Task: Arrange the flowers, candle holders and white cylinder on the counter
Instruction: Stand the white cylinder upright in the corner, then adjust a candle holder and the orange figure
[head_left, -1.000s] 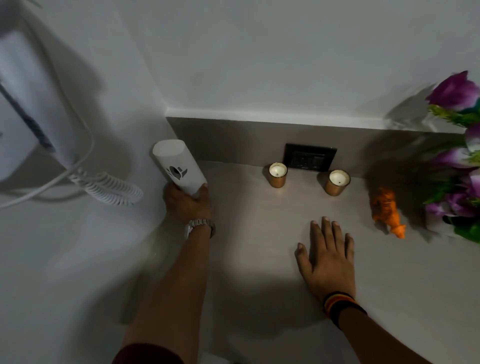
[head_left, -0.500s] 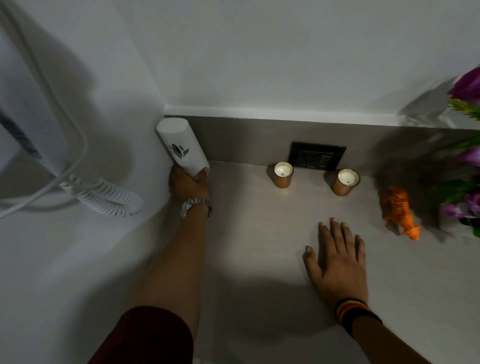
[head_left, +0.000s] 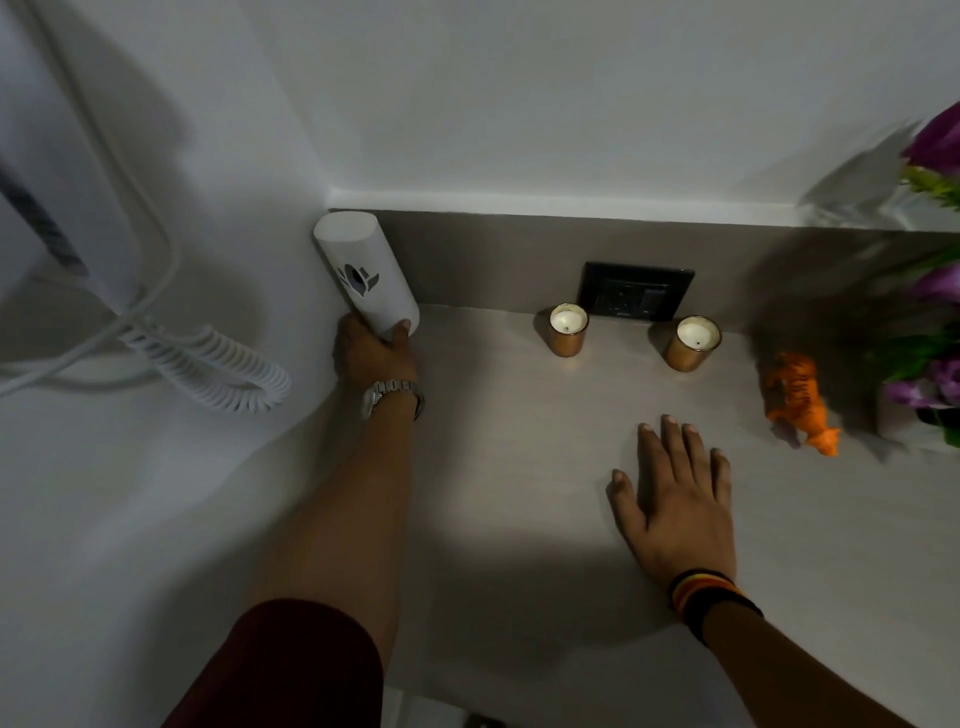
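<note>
Left hand (head_left: 375, 353) clamped round white cylinder (head_left: 363, 275) (corner), right hand (head_left: 675, 499) flat, fingers spread, on counter (head_left: 519, 467)

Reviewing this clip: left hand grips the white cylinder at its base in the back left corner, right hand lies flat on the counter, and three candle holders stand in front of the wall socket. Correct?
Not quite. The head view shows two candle holders, one and another, not three. The rest holds: the left hand grips the white cylinder at its base in the corner, the right hand lies flat on the counter, and the holders stand in front of the wall socket.
</note>
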